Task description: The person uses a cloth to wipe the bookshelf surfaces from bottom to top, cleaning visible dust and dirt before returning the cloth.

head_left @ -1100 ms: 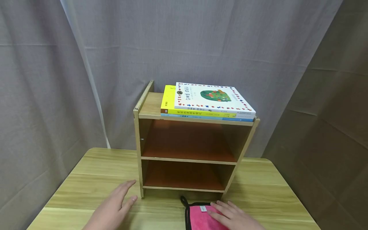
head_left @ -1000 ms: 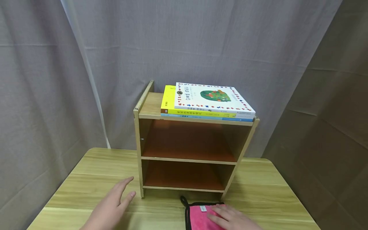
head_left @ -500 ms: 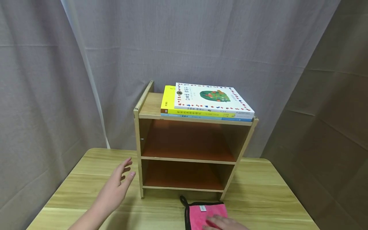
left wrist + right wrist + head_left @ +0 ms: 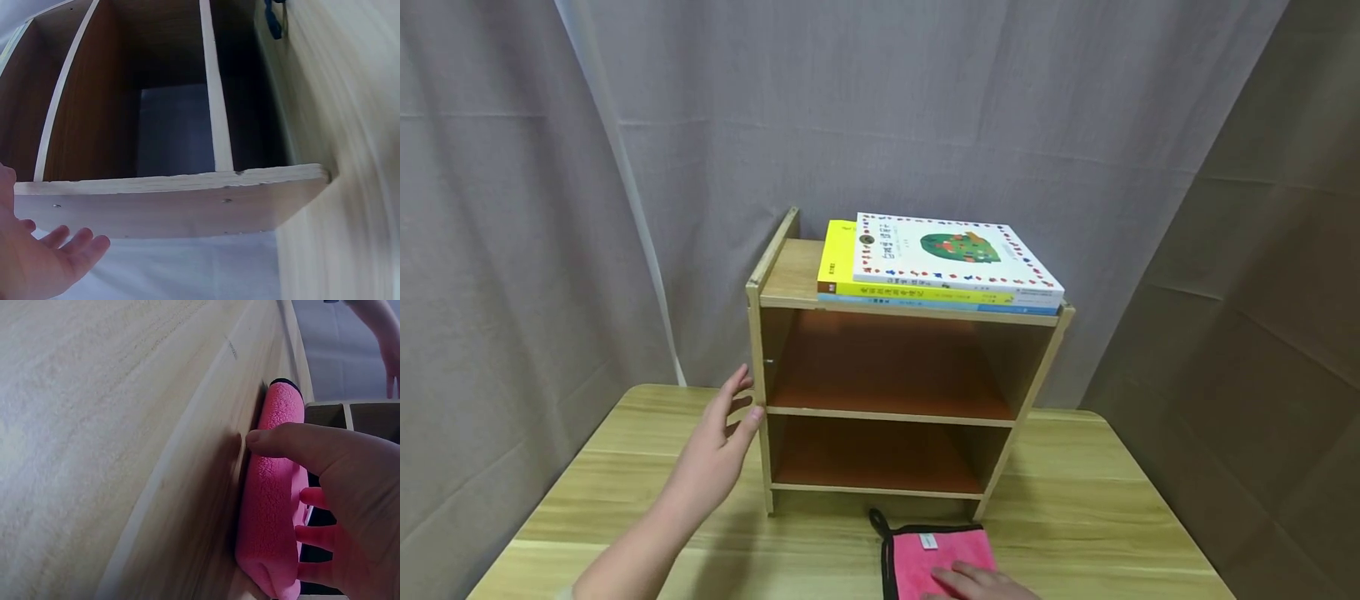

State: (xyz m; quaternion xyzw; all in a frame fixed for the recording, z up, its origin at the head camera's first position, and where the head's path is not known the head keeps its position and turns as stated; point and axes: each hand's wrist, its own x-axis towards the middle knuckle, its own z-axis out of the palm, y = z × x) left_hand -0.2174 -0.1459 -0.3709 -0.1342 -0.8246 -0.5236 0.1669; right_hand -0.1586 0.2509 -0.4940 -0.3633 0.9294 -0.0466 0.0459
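Observation:
My left hand (image 4: 718, 446) is raised beside the left side panel (image 4: 756, 400) of a small wooden shelf (image 4: 891, 413). Its thumb tip is right at the panel's front edge, and the fingers, loosely bent, lie along the outer side. The left wrist view shows this hand (image 4: 47, 256) with nothing in its fingers. On the table before the shelf lies a folded pink cloth (image 4: 936, 560) with black trim. My right hand (image 4: 981, 586) rests on it, partly out of the head view. In the right wrist view, the fingers lie across the cloth (image 4: 275, 487), with the thumb at its near fold.
Several books (image 4: 955, 258) lie stacked flat on the shelf's top, a white picture book uppermost over a yellow one. Below are two reddish-brown shelf boards (image 4: 887, 367). Grey curtains (image 4: 925, 108) hang behind and on both sides of the wooden table (image 4: 1105, 517).
My left hand has risen and moved forward from near the table to the shelf's left panel. My right hand has drawn back towards me over the cloth, uncovering its far corner.

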